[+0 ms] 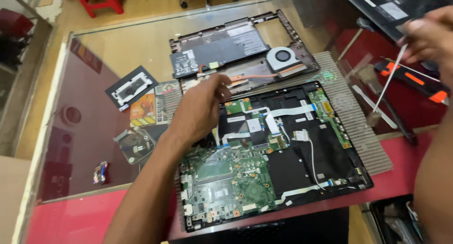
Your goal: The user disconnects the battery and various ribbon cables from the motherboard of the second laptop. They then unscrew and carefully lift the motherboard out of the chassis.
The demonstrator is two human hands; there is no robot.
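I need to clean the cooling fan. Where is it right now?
In the head view, the fan sits top centre, at the right end of the detached laptop base, just beyond the opened laptop and right of the left hand.

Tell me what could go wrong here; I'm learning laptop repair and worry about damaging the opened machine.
1. The left hand reaches across the open black laptop base; it might snag the thin white flat ribbon cables.
2. The exposed green motherboard lies at the near edge of the glass-topped counter and could be knocked.
3. The right hand holds a slim metal tool above the parts; dropped, it might scratch them.
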